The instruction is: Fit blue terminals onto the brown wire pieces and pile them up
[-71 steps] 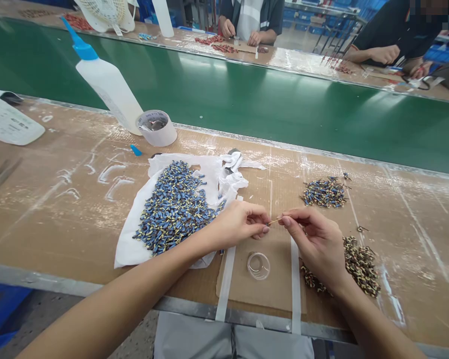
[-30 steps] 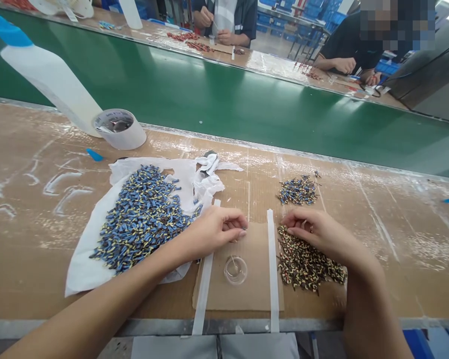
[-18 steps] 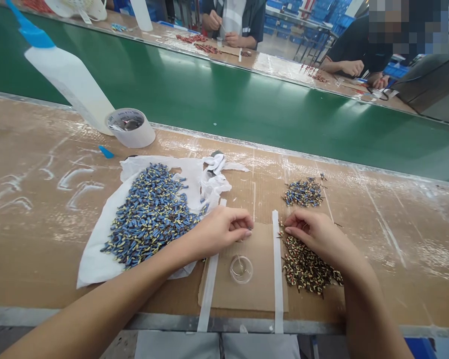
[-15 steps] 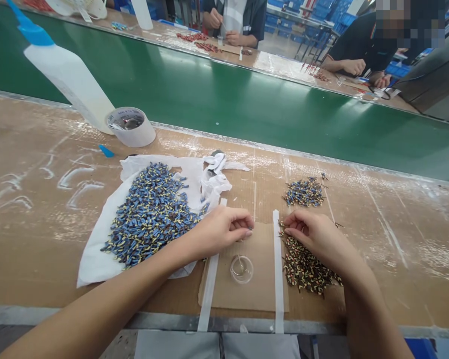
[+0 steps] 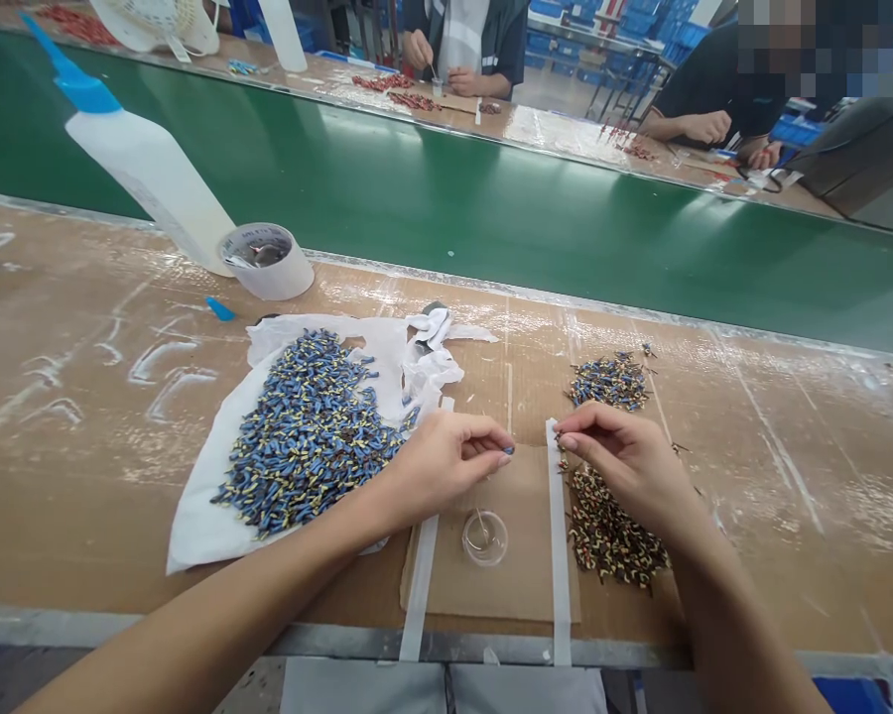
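Note:
My left hand (image 5: 457, 458) pinches a small blue piece (image 5: 509, 451) between thumb and forefinger, above a cardboard sheet (image 5: 517, 585). Facing it, my right hand (image 5: 617, 448) has its thumb and forefinger closed on a tiny dark piece (image 5: 558, 433), too small to name. On a white cloth (image 5: 200, 526) at the left lies a heap of blue, yellow and dark pieces (image 5: 305, 436). Below my right hand spreads a pile of dark and cream pieces (image 5: 617, 535), partly covered by it. A small clear cup (image 5: 485, 555) with a thin stick in it stands on the cardboard.
Beyond my right hand lies a smaller pile of blue and dark pieces (image 5: 608, 381). A tape roll (image 5: 275, 273), a tilted white bottle (image 5: 149, 169) and a blue cap (image 5: 219, 309) are at the back left. Across the green belt (image 5: 417, 198), two people handle red pieces.
My right hand has shifted slightly left to the tape strip, lifting a dark piece off the pile's edge. The blue piece in my left hand shows more clearly. The view has shifted a little.

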Motion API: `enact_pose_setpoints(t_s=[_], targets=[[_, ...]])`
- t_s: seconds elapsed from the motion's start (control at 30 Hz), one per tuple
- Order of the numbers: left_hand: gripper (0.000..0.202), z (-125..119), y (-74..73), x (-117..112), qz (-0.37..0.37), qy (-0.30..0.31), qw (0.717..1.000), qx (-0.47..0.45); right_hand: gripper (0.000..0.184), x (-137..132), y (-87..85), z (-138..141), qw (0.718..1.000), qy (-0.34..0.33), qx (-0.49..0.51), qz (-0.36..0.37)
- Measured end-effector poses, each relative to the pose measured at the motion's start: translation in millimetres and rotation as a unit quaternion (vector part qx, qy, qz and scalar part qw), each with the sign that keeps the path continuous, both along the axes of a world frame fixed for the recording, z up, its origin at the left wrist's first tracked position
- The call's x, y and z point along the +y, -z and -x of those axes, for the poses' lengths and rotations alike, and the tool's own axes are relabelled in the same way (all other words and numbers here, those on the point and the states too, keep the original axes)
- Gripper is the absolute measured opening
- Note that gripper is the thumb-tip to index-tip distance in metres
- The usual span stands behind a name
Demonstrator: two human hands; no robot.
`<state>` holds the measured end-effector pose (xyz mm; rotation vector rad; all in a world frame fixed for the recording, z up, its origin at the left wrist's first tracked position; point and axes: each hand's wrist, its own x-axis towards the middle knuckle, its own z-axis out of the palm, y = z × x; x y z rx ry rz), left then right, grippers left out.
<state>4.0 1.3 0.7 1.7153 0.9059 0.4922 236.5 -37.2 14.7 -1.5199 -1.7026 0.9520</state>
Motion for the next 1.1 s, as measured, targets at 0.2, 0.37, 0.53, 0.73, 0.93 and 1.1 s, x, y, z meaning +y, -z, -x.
enact_pose_setpoints(t_s=[0.2,0.37,0.53,0.73,0.93,1.1], targets=[[0.016,0,-8.7,-2,-0.132,-0.022,0.991,0.027,0.013,-2,9.7,27,0.993,0.032,0.105,0.036],[0.017,0,-6.3,-3,-0.150,-0.032,0.988,0.031,0.015,-6,12.7,35,0.984,0.038,0.164,0.065],[0.016,0,-2.8,-3,-0.135,-0.038,0.990,0.030,0.012,-9,14.9,44,0.978,0.066,0.191,0.058],[0.011,-1,-5.7,-3,-0.140,-0.054,0.988,0.034,0.013,-11,17.0,48,0.975,0.068,0.200,0.069],[0.009,-1,-3.9,-3,-0.175,-0.052,0.983,0.023,0.013,-12,16.9,49,0.973,0.058,0.210,0.070],[0.009,-1,-0.7,-3,-0.243,-0.055,0.968,0.022,0.016,-14,17.8,52,0.973,0.070,0.208,0.069]])
